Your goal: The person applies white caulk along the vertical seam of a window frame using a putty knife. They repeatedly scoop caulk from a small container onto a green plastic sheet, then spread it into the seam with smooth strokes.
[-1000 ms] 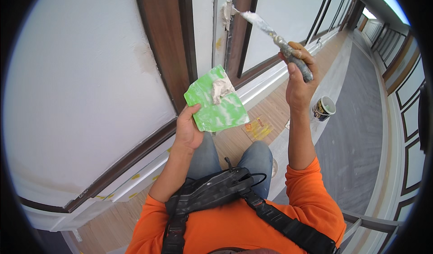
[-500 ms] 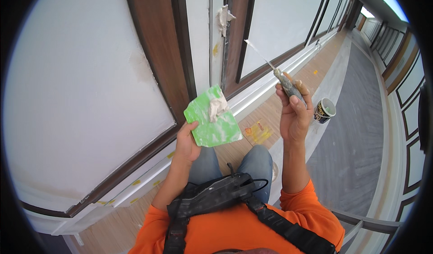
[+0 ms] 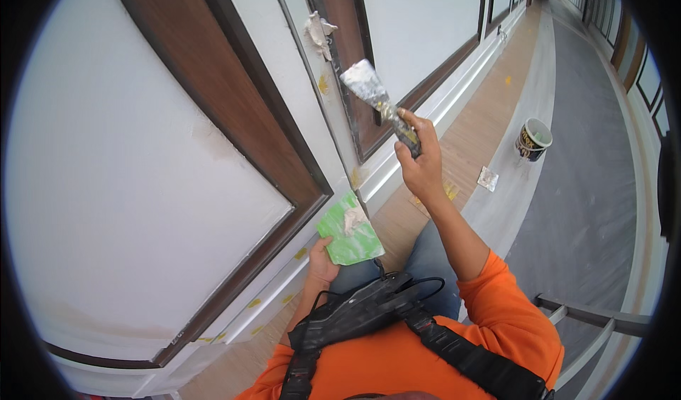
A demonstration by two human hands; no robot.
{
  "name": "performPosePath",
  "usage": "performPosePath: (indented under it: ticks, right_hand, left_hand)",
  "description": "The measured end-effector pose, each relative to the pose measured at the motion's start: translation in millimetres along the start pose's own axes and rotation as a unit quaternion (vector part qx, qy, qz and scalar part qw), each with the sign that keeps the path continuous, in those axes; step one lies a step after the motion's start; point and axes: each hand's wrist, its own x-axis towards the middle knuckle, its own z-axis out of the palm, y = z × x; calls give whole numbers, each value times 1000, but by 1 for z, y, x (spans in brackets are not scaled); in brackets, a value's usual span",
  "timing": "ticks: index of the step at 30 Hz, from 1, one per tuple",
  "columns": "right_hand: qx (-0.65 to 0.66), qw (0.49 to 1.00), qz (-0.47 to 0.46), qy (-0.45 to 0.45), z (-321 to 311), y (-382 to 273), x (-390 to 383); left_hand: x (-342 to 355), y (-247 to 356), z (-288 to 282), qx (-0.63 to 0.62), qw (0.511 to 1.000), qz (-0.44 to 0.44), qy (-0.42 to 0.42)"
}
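Observation:
My left hand (image 3: pixel 323 261) grips the edge of a flat green board (image 3: pixel 342 242) smeared with white, and a lump of whitish filler (image 3: pixel 354 220) sits on it. Raised in front of the wall, my right hand (image 3: pixel 422 157) is closed round the grimy handle of a putty knife (image 3: pixel 366 82). Its wide blade is coated with white and points up and left. Just beyond the blade, a rough mass of filler (image 3: pixel 316 34) sticks to the wall beside a narrow vertical groove and the brown trim (image 3: pixel 337 18).
White wall panels (image 3: pixel 149 159) with dark brown frames rise on the left. A bucket (image 3: pixel 533 141) stands on the grey floor strip at the right, with a small smeared square (image 3: pixel 488 178) near it. A metal frame (image 3: pixel 592 318) lies at lower right.
My right hand has moved left toward the wall, and the putty knife has turned from edge-on to show its blade face. The green board sits lower and further right in view.

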Motion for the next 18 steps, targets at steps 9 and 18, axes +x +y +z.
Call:
performPosePath:
  ticks: [9,18]
  right_hand:
    - [-7,999,19,48,41,45,31]
    - [18,999,39,13,48,46,54]
  left_hand:
    - [2,-6,-1,-24,999,-21,-4]
    - [11,-11,-7,4,1000,-6,4]
